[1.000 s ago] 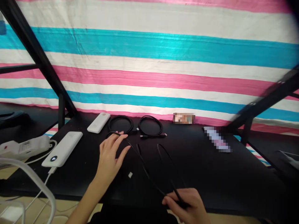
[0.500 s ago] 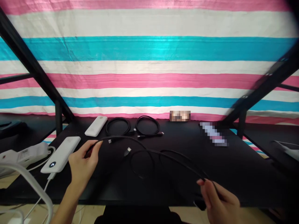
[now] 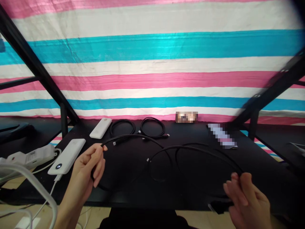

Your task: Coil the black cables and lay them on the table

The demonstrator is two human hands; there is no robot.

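Note:
A long black cable (image 3: 190, 147) runs in loose loops between my two hands above the black table. My left hand (image 3: 88, 167) pinches it near the white power bank, thumb and fingers closed on the cable. Over the table's front right, my right hand (image 3: 249, 194) is closed around another stretch of it. A black connector with a metal tip (image 3: 220, 206) hangs beside my right fingers. Behind the loops lie two coiled black cables, the left coil (image 3: 111, 128) and the right coil (image 3: 164, 127), with their plugs on the tabletop.
At left lies a white power bank (image 3: 69, 156) with a lit display and a white cable plugged in. Another white power bank (image 3: 100, 128) sits farther back. White power strips (image 3: 33, 157) fill the left edge. Blurred-out items (image 3: 186, 117) stand at the back. Black frame bars (image 3: 40, 76) slant up both sides.
My right hand has moved right and slightly up, drawing the cable wider. The left hand has turned a little, its lower fingers now showing. The view has shifted slightly.

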